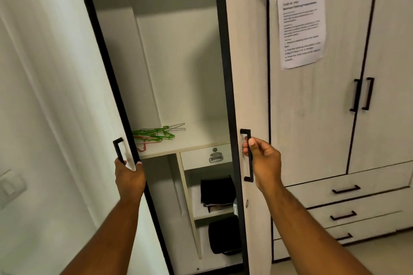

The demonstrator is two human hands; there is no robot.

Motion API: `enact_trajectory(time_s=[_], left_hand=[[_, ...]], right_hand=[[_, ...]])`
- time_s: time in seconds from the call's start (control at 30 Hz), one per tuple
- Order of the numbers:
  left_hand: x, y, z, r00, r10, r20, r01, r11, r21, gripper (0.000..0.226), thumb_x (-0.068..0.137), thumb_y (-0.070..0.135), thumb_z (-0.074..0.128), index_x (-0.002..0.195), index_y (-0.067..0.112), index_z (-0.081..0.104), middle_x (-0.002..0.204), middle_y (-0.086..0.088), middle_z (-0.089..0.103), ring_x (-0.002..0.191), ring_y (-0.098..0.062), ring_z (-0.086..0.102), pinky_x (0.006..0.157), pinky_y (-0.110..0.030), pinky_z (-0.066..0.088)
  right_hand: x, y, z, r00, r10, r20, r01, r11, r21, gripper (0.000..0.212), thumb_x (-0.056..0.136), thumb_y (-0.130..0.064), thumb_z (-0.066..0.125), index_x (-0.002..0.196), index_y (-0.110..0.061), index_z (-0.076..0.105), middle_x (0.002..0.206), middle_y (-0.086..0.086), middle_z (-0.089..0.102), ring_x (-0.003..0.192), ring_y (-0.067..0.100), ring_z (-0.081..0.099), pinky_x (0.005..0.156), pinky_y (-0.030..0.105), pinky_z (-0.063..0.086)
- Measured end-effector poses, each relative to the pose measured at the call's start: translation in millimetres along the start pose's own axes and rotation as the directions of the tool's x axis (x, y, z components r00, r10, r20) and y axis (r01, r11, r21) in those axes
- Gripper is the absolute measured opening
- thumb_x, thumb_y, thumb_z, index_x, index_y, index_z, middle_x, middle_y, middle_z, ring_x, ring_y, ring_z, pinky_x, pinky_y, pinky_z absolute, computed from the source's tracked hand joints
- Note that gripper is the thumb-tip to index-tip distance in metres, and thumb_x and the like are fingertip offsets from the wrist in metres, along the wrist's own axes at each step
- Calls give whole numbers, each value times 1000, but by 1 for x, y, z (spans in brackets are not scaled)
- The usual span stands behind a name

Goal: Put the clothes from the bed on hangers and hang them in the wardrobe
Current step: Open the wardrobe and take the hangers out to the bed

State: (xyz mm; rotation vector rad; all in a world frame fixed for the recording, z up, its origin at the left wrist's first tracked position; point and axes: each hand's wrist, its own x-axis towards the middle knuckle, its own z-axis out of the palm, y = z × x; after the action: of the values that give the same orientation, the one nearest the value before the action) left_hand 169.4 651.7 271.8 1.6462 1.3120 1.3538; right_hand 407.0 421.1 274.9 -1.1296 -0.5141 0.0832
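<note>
The white wardrobe stands partly open in front of me, its two doors swung apart. My left hand [129,176] grips the black handle [118,148] and edge of the left door [67,96]. My right hand [262,161] curls round the black handle [248,154] of the right door [248,62]. Inside, a pile of green and red wire hangers [156,134] lies on a white shelf [185,140]. The tall hanging space above the shelf holds no clothes. No bed or clothes from it are in view.
Below the shelf sit a small drawer with a metal pull [214,156] and cubbies with dark folded items [218,192]. To the right are shut wardrobe doors with a taped paper sheet [300,29] and several drawers [346,190]. A wall switch [11,185] is at the left.
</note>
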Motion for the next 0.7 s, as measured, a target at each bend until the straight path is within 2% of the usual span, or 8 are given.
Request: enact_trajectory(time_s=[0.17, 0.27, 0.37, 0.43, 0.5, 0.57, 0.6, 0.7], left_hand=[[12, -1, 9, 999, 34, -6, -33, 998, 47, 40, 98, 20, 60, 132, 1, 48, 128, -21, 60, 118, -44, 56, 101, -49, 44], [18, -3, 20, 999, 52, -16, -50, 996, 74, 43, 94, 13, 63, 132, 1, 47, 128, -25, 56, 114, -50, 56, 99, -57, 46], [8, 3, 45, 998, 32, -62, -22, 988, 150, 64, 90, 13, 60, 147, 4, 33, 140, -29, 45, 125, -55, 47, 103, -66, 40], [-12, 10, 70, 992, 97, -86, -80, 979, 187, 74, 84, 18, 48, 151, -3, 24, 146, -32, 38, 132, -54, 39, 106, -66, 36], [-38, 18, 98, 980, 201, 0, -196, 954, 225, 76, 84, 17, 49, 152, -5, 23, 150, -33, 34, 136, -52, 34, 109, -64, 34], [-69, 30, 134, 917, 331, 221, -373, 909, 186, 67, 91, 15, 59, 150, 0, 32, 148, -28, 40, 136, -46, 39, 110, -57, 38], [-90, 39, 153, 855, 380, 354, -435, 896, 88, 61, 93, 13, 62, 149, 4, 38, 146, -24, 44, 135, -41, 42, 112, -52, 39], [-171, 76, 194, 537, 539, 649, -499, 823, -270, 50, 98, 16, 61, 146, 15, 45, 146, -8, 47, 136, -25, 44, 115, -33, 32]], right_hand=[[2, -11, -20, 999, -19, 34, 22, 998, -63, 19, 101, -32, 58, 104, -22, 74, 85, 1, 73, 83, 16, 68, 89, 34, 59], [5, -17, -38, 1000, -21, 21, 23, 996, -83, 22, 102, -31, 56, 106, -19, 74, 85, -1, 72, 80, 14, 66, 88, 31, 58], [11, -23, -64, 997, -66, -47, 62, 994, -94, 23, 105, -27, 53, 99, -20, 74, 80, -5, 69, 74, 11, 60, 80, 27, 55], [16, -24, -86, 987, -91, -130, 76, 990, -120, 25, 105, -28, 52, 97, -20, 74, 80, -4, 68, 73, 12, 59, 77, 27, 54], [22, -29, -107, 972, -107, -212, 76, 986, -147, 27, 106, -30, 51, 96, -19, 74, 80, 0, 69, 73, 13, 60, 75, 30, 54], [27, -36, -125, 954, -107, -280, 64, 986, -157, 28, 106, -32, 50, 99, -20, 74, 84, 5, 74, 74, 13, 64, 71, 31, 55], [32, -39, -133, 945, -104, -309, 57, 986, -157, 28, 106, -33, 50, 100, -20, 74, 85, 3, 75, 74, 11, 66, 68, 29, 56], [47, -44, -161, 935, -71, -349, 11, 985, -171, 29, 105, -36, 51, 104, -20, 74, 88, 0, 77, 76, 13, 70, 69, 30, 57]])
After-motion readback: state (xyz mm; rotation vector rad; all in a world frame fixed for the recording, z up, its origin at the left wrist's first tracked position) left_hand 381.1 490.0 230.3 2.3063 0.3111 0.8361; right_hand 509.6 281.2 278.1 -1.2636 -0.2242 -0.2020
